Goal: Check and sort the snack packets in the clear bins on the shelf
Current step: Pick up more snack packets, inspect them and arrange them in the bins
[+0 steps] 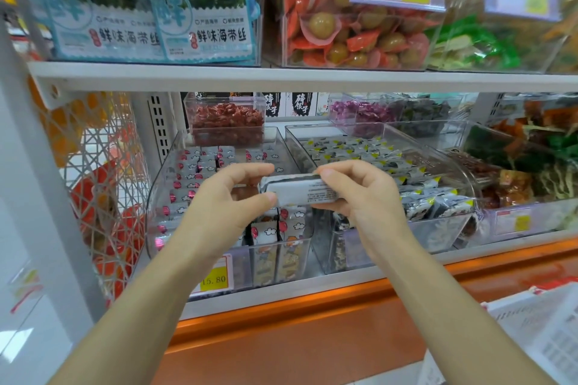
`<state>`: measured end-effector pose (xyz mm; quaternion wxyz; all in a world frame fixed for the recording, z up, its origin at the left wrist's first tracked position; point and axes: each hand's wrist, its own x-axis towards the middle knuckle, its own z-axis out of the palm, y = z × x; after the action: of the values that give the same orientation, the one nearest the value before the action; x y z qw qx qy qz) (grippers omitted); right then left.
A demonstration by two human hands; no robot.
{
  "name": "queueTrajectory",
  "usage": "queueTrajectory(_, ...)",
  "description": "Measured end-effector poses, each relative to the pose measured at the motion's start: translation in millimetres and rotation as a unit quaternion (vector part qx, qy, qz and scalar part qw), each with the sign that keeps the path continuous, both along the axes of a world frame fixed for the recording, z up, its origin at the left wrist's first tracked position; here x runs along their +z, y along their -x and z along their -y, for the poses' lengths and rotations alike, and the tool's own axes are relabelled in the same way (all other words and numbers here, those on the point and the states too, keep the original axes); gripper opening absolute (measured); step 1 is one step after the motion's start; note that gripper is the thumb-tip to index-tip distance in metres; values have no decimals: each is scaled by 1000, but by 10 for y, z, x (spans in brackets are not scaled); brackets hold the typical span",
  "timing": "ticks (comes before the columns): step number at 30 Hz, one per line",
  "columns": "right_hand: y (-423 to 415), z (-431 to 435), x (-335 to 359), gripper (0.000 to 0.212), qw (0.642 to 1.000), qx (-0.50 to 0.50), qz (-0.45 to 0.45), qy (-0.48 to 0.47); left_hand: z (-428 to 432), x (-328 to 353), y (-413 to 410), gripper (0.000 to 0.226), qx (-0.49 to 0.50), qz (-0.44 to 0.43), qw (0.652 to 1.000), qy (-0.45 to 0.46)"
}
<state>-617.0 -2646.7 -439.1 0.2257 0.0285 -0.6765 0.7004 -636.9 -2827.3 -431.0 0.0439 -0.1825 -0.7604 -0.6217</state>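
A small white and black snack packet (300,190) is held level in front of the shelf, its printed back facing me. My left hand (228,200) pinches its left end between thumb and fingers. My right hand (362,194) grips its right end. Behind them stand two clear bins: the left bin (162,184) holds rows of white packets with red marks, and the right bin (450,166) holds black, white and yellow packets like the one held.
A small clear box of red sweets (226,122) sits at the back of the left bin. More bins of orange and green snacks (531,162) stand to the right. Upper shelf (281,76) carries seaweed packs and egg snacks. A white basket (544,331) is at lower right.
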Motion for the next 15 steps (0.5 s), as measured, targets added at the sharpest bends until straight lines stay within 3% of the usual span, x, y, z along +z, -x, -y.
queueTrajectory(4, 14, 5, -6, 18, 997, -53, -15, -48, -39, -2, -23, 26, -5, -1, 999, 36)
queueTrajectory(8, 17, 13, -23, 23, 995, -66, -8, -74, -60, -14, -11, 7, 12, 12, 1000, 15)
queueTrajectory(15, 11, 61, -38, 22, 996, -36, 5, -84, -50, 9, 11, 22, 62, -8, 998, -9)
